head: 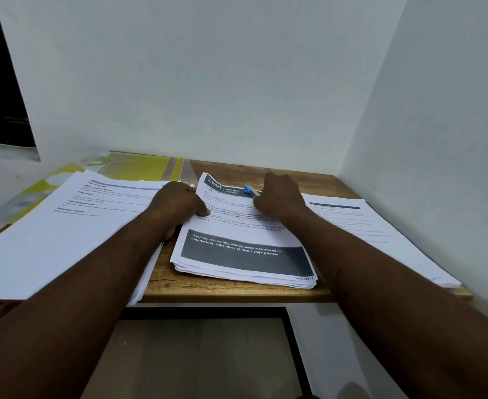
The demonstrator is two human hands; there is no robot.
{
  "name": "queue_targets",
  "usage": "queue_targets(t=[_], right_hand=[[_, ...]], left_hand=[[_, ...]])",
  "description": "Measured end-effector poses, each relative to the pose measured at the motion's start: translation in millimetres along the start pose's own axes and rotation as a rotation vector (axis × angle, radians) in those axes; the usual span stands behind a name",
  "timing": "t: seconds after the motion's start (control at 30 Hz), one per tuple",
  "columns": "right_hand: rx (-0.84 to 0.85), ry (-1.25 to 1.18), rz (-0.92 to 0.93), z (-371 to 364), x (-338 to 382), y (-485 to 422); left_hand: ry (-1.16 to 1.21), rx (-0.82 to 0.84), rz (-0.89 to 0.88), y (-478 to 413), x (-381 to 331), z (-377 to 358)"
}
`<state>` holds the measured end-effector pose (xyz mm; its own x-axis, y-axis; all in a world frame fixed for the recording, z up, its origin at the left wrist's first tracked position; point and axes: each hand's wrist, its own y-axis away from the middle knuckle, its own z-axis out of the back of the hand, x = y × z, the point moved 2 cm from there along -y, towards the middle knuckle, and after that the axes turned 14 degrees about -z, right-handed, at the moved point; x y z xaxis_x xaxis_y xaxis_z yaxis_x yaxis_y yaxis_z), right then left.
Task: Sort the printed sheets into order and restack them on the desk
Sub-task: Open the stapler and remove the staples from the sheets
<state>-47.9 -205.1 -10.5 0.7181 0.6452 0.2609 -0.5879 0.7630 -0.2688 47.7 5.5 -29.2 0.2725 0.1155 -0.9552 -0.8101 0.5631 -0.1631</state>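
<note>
At the tabletop's [237, 293] near edge: middle stack [245, 269] of printed sheets, with left pile [64, 231] and right pile [381, 226] flanking it. Farther in, left hand [176, 203] curled, pinching the top sheet [237, 223] at its left edge. Right hand [280, 197] fisted round a blue-capped pen [248, 189]. Yellow folder [139, 167] at the back.

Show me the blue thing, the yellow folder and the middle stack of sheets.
blue object [247, 188]: head view, on its blue end.
yellow folder [139, 167]: head view, on its bare yellow cover at the back.
middle stack [245, 259]: head view, on the top sheet's dark band.
</note>
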Motion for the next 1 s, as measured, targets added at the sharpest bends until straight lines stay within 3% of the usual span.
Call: queue_targets(t=[0.5, 0.87, 1.0], right_hand=[[-0.146, -0.169, 0.016, 45.2, -51.1, 12.2], [-0.362, -0.489, -0.232, 82.7, -156.4, 54.5], [-0.371, -0.486, -0.280, 77.4, -170.9, 73.0]], left_hand=[[-0.001, -0.006, -0.007, -0.2, 0.7, 1.2], [0.026, 0.025, -0.006, -0.6, 1.1, 0.3], [0.022, 0.022, 0.007, -1.1, 1.3, 1.4]])
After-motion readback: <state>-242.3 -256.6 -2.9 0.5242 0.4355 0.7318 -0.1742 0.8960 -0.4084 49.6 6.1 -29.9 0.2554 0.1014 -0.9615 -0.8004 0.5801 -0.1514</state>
